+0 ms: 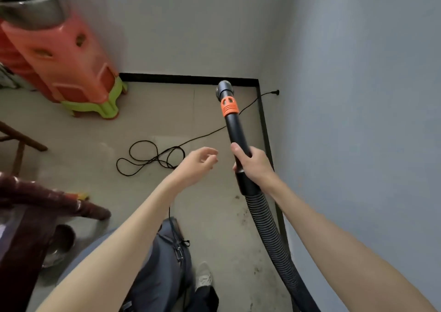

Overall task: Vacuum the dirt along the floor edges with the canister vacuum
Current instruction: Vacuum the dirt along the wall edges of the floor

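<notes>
Right hand (253, 163) grips vacuum wand (235, 125), long axis pointing fwd into corner, nozzle (224, 89) near baseboard (191, 78). Left hand (200, 161) loose, empty, just beside wand, w/ dirt (243, 218) behind nozzle.

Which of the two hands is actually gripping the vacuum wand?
The right hand: its fingers curl round the black vacuum wand below the orange collar. The left hand hangs beside it in the air, fingers loosely curled, holding nothing.
</notes>
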The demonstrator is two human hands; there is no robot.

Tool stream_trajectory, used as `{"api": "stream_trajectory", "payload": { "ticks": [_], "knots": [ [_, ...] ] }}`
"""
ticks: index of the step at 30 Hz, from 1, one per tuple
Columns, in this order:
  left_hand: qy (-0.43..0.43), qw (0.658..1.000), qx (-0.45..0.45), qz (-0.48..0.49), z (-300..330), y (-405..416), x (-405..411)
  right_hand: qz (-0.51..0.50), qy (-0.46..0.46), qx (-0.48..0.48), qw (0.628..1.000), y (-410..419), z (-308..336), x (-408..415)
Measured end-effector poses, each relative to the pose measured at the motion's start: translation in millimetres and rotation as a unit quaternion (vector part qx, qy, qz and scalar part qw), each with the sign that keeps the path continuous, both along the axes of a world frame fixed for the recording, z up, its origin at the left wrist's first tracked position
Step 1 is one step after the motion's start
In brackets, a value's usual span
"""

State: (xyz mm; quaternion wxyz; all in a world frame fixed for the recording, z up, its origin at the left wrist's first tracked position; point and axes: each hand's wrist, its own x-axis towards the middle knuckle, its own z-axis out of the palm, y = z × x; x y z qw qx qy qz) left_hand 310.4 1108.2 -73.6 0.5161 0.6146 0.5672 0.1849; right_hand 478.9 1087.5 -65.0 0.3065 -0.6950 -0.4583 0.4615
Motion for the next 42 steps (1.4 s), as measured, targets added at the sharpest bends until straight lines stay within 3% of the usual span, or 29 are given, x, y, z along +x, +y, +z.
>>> {"api": "stream_trajectory", "payload": {
  "ticks": [10,16,19,23,29,33,42],
  "knots": [
    [0.128,0.986,0.007,0.103,-65.7,-9.2,-91.1,0.119,-0.061,-0.024,0.991,34.7,-36.4,-76.1],
    [0.2,0.967,0.044,0.151,-88.7,-37.1,-132.3,0.275,-0.172,-0.042,0.945,41.6,-61.5,-119.7],
    [0.282,0.936,0.058,0.204,-105.0,-70.5,-148.9,0.356,-0.2,-0.043,0.912,41.1,-75.7,-144.5],
    [0.393,0.883,0.01,0.259,-145.9,-127.9,-154.5,0.452,-0.213,-0.046,0.865,30.4,-104.8,-174.7],
    [0.415,0.823,-0.158,0.354,-219.0,-195.4,-138.7,0.528,-0.228,-0.049,0.816,-0.2,-137.0,-192.7],
    [0.439,0.805,-0.172,0.36,-240.0,-206.4,-139.6,0.552,-0.267,-0.046,0.789,-5.5,-141.3,-199.0],
    [0.471,0.804,-0.12,0.343,-247.4,-207.8,-152.2,0.508,-0.247,-0.073,0.822,6.5,-143.1,-226.9]
  ]
}}
